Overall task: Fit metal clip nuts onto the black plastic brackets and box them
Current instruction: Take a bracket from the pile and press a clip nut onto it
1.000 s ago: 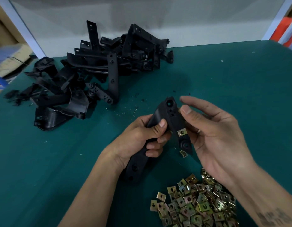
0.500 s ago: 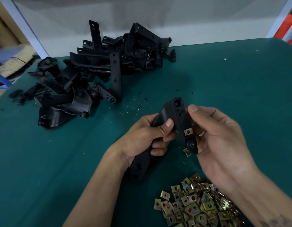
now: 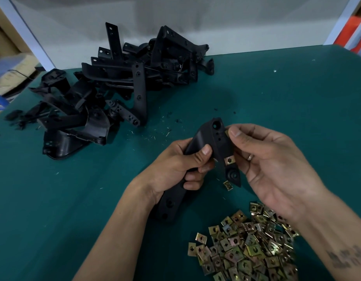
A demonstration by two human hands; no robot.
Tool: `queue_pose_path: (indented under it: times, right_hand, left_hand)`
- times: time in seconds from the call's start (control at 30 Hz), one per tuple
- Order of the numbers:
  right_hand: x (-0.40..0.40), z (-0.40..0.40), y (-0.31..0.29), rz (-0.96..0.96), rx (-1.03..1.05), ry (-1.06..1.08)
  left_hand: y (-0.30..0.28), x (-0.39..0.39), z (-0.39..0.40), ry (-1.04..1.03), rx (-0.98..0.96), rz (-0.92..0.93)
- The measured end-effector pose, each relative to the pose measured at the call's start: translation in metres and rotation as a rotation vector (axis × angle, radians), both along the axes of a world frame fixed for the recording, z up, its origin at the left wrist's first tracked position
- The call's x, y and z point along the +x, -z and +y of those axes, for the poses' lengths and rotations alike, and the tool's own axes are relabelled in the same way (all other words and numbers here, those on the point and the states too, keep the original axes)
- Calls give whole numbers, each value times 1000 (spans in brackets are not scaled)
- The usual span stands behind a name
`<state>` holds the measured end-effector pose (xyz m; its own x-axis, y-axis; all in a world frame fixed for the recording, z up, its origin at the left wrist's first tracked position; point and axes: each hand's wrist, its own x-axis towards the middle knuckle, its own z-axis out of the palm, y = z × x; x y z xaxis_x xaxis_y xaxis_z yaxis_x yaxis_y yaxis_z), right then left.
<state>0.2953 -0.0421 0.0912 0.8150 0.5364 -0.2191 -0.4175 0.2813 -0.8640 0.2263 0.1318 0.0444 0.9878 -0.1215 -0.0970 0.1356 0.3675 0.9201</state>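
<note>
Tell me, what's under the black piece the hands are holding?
Below the held bracket lies the green table, and one loose clip nut sits just under its lower tip. The left hand wraps the middle, so the table right beneath there is hidden.

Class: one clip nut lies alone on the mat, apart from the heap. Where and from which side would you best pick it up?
Pinch the lone clip nut by its two opposite flat edges, coming straight down from above. It lies on the green mat just under the held bracket's tip, so approach from the near side, probably.
</note>
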Motion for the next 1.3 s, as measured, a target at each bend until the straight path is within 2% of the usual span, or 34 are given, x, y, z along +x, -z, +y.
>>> queue_pose_path:
  times: [0.3, 0.5, 0.63, 0.77, 0.83, 1.0, 1.17, 1.3]
  right_hand:
    - [-2, -1, 3, 101, -18, 11]
    - [-10, 7, 12, -34, -22, 62]
    - [-11, 8, 20, -302, -62, 205]
    - [-11, 3, 25, -799, -232, 257]
    - [-11, 3, 25, -956, -277, 264]
    - [-12, 4, 24, -1109, -394, 185]
    - [-13, 7, 27, -1204, -532, 270]
    - [-10, 7, 30, -1327, -579, 232]
  left_hand:
    - [-7, 0, -5, -22, 50, 12]
    - [-6, -1, -4, -38, 65, 17]
    - [-4, -2, -4, -36, 50, -14]
    - [-4, -3, -4, -46, 34, -30]
    - [-4, -3, -4, -48, 35, -38]
    - [-5, -2, -4, -55, 14, -56]
    - [-6, -3, -5, -67, 29, -57]
    - [-7, -3, -4, -67, 20, -49]
